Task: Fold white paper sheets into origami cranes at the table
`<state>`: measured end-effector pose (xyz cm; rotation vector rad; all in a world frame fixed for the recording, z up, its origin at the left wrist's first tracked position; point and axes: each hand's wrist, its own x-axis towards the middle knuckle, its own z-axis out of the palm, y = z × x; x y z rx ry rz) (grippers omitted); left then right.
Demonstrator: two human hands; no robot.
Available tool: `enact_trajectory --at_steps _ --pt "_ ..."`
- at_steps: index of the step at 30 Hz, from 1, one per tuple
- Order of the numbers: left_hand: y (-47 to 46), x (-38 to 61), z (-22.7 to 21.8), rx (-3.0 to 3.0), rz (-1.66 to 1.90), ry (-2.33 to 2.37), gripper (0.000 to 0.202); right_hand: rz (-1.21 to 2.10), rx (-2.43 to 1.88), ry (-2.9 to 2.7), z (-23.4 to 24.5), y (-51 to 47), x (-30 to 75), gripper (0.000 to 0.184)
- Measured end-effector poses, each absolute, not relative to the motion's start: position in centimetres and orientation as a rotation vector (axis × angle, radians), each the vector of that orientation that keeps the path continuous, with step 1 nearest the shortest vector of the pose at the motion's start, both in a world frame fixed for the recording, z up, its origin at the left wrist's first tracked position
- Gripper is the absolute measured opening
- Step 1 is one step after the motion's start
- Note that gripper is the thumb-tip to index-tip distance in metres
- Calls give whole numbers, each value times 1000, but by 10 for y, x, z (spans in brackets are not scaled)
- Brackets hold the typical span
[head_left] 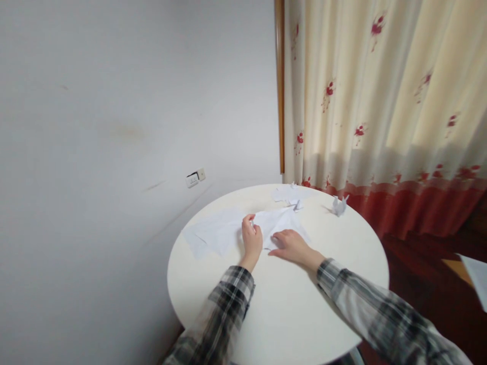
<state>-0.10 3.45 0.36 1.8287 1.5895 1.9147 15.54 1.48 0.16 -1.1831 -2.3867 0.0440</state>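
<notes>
A creased white paper sheet (279,221) lies near the middle of a round white table (289,309). My left hand (251,238) is curled, and its fingertips pinch the sheet's left edge. My right hand (291,245) lies flat on the sheet's lower part with the fingers stretched out to the left. A second, larger white sheet (213,234) lies flat just left of my left hand. Both sleeves are grey plaid.
At the table's far side lie crumpled white paper pieces (289,195), and a small folded paper figure (340,205) stands to the right. A cream curtain (380,101) with red flowers hangs behind; a white wall with a socket (195,177) is at the left.
</notes>
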Motion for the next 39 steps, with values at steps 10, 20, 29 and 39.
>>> enact_trajectory --at_steps 10,20,29,39 --pt "44 7 -17 2213 959 1623 46 323 -1196 -2255 3 9 134 21" --pt "42 -5 -24 2376 573 1847 49 100 -1241 -2296 -24 23 135 29" --pt "46 -13 -32 2434 529 1810 55 175 -1546 -2396 -24 57 174 61" --pt "40 -10 -24 2394 537 1792 63 198 -1687 -2324 -20 69 191 63"
